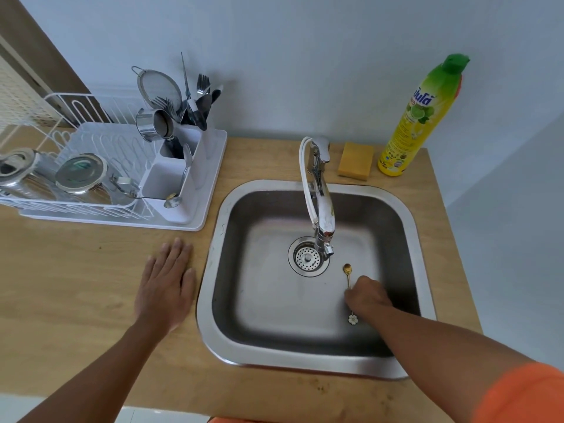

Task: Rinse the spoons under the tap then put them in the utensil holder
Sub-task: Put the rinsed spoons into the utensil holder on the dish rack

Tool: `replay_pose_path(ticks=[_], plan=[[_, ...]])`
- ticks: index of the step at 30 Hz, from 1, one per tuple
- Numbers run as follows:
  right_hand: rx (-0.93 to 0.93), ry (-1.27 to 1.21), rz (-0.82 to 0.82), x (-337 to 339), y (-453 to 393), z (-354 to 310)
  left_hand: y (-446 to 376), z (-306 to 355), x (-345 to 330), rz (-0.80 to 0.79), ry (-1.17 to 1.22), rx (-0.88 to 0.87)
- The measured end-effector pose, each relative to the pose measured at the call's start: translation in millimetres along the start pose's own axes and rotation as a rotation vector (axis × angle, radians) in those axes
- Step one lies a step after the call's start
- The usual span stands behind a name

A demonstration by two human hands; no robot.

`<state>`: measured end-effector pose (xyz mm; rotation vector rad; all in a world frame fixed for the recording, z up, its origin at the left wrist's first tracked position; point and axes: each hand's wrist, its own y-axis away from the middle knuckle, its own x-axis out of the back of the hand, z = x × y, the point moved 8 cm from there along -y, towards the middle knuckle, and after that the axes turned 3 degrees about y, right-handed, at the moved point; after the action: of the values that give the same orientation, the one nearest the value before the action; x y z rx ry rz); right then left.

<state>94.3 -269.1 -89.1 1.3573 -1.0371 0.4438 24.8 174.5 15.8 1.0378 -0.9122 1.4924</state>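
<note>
A: Right hand (367,296) status?

B: Fingers curled down over the stem of a small gold spoon (348,283), knuckles up. Looks like a pinch on the handle, but the fingertips are hidden under the hand, so can't confirm real contact. Wrist bent down into the basin, forearm running back over the near right rim of the sink (213,270), orange sleeve (525,395) at the frame edge.

A: Spoon position?

B: Lying on the sink floor, right of the drain strainer (308,257). Bowl points toward the tap (320,206), just below the spout tip. White flower charm on the handle end pokes out on the near side of the hand.

A: Left hand (166,283)?

B: Fingers straight and close together, palm flat on the wooden counter (76,285), holding nothing. Sits just left of the sink rim, forearm angled back toward the body.

A: Utensil holder?

B: White utensil holder (180,178) at the right end of the dish rack (100,148), back left, well apart from both hands. Forks and spoons stand in its rear compartment; one silver spoon (178,190) leans in the front one.

A: Other stuff?

B: Yellow sponge (356,161) and dish soap bottle (418,117) behind the sink, right side.
</note>
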Motion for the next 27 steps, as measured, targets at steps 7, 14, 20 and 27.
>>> replay_pose_path(ticks=[7, 14, 20, 27], plan=[[0.041, 0.088, -0.092, -6, 15, -33, 0, 4, 5, 0.007, 0.018, 0.014], [0.283, -0.024, 0.004, 1, 56, -153, 0, 3, 4, -0.01, 0.014, 0.024], [0.601, -0.204, 0.174, 60, 102, -262, 0, -2, 0, -0.017, -0.006, 0.036], [0.848, -0.375, 0.398, 152, 144, -350, -1, 3, 4, 0.022, 0.006, 0.032]])
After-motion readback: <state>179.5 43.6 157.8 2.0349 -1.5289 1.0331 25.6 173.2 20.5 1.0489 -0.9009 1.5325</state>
